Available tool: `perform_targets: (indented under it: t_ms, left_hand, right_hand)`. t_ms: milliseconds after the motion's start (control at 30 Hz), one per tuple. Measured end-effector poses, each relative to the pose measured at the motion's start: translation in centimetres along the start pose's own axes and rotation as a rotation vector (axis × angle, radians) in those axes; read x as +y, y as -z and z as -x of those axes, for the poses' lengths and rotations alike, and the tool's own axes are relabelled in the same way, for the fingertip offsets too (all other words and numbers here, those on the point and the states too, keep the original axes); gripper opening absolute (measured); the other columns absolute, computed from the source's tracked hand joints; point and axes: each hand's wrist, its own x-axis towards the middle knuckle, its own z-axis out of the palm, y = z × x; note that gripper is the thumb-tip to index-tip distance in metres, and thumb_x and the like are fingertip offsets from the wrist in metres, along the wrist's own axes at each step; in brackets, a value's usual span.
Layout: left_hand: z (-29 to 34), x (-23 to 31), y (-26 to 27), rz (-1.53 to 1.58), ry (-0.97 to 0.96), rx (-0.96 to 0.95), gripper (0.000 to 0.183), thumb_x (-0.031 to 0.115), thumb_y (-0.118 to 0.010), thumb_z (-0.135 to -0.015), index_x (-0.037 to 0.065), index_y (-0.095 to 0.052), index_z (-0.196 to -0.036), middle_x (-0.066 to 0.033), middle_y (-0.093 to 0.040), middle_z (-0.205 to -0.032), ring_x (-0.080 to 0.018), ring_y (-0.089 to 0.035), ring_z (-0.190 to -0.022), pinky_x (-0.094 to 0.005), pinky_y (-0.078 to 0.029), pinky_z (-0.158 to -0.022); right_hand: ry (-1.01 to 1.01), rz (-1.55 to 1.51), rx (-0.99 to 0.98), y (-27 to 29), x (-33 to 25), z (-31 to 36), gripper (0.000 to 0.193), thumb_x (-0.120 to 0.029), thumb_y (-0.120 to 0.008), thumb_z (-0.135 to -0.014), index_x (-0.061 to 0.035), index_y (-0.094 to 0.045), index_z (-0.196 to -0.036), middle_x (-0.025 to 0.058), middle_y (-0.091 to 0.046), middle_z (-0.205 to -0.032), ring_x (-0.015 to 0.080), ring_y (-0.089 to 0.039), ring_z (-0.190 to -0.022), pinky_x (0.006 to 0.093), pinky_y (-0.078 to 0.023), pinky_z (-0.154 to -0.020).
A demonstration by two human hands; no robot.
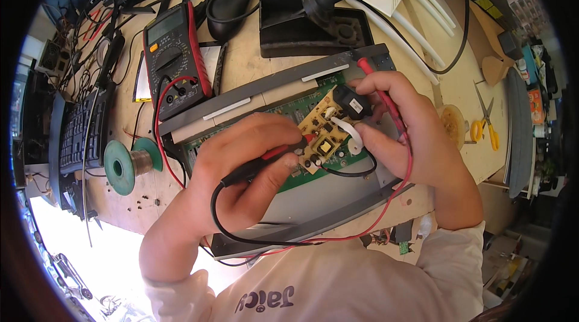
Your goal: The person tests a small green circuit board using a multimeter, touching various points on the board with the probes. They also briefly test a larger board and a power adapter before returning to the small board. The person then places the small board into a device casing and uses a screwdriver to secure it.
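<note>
My left hand (232,162) is closed around a black test probe (246,171) with red parts near its front end. Its fingertips are at the lower left end of a small tan circuit board (318,118), where the probe's tip is hidden. My right hand (416,126) grips this board at its other end, beside a black block-shaped component (351,102). A red test probe (389,105) also lies in the right hand, pointing away from me. A white plug (350,132) with a dark cable hangs at the board's edge. Beneath is a larger green circuit board (295,181) in a grey metal tray (362,182).
A red-and-black multimeter (172,56), joined to the leads, stands behind at left. Nearby are a solder spool (129,165), a keyboard (81,132) and a black holder (313,29). Yellow-handled scissors (485,123) lie at right. The red lead (386,210) loops across the tray's front.
</note>
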Motion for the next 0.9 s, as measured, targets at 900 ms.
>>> perform_targets:
  t_ms: [900]
  left_hand:
    - [1.0, 0.6, -0.2, 0.135, 0.154, 0.116, 0.021, -0.006, -0.065, -0.087, -0.007, -0.067, -0.107, -0.0166, -0.07, -0.099, -0.0228, -0.067, -0.085, -0.0313, -0.053, -0.079]
  right_hand:
    - [0.796, 0.193, -0.055, -0.8, 0.7, 1.6, 0.037, -0.016, -0.084, -0.068, -0.0054, -0.062, -0.095, 0.0137, -0.059, -0.087, 0.0351, -0.067, -0.084, 0.0408, -0.056, -0.064]
